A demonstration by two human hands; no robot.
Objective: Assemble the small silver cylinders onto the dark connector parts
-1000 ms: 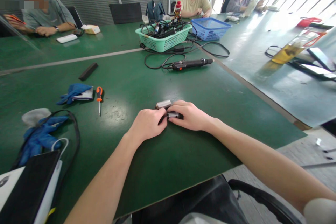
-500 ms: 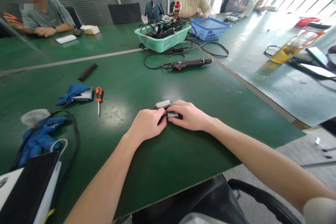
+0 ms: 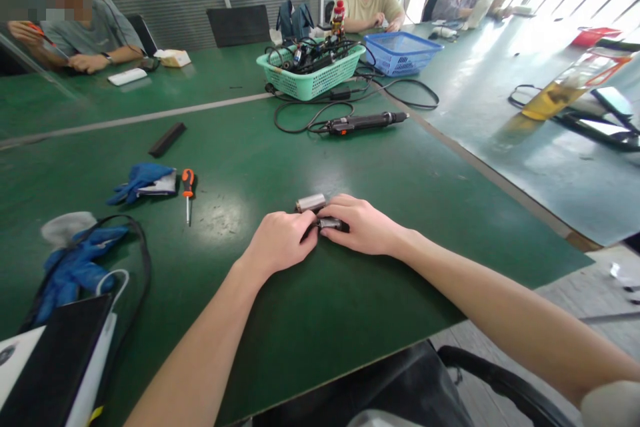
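Both my hands rest close together on the green table (image 3: 320, 320). Between them is a small black and silver part (image 3: 331, 223). My left hand (image 3: 283, 238) pinches its dark left end, and my right hand (image 3: 361, 224) has fingers and thumb round its right end. Just behind my fingertips lies a silver cylinder (image 3: 311, 202), partly covered by my hands. The fingers hide much of the held part.
To the left lie an orange-handled screwdriver (image 3: 188, 183), blue gloves (image 3: 143, 180) and a dark bar (image 3: 167, 140). Further back are a black electric screwdriver (image 3: 367, 122) with its cable, a green basket (image 3: 315, 83) of tools and a blue basket (image 3: 403, 57). Three people sit beyond.
The view has shifted slightly. My hands keep the same hold on the part. At the far left, a person's hand with an orange tool has moved a little.
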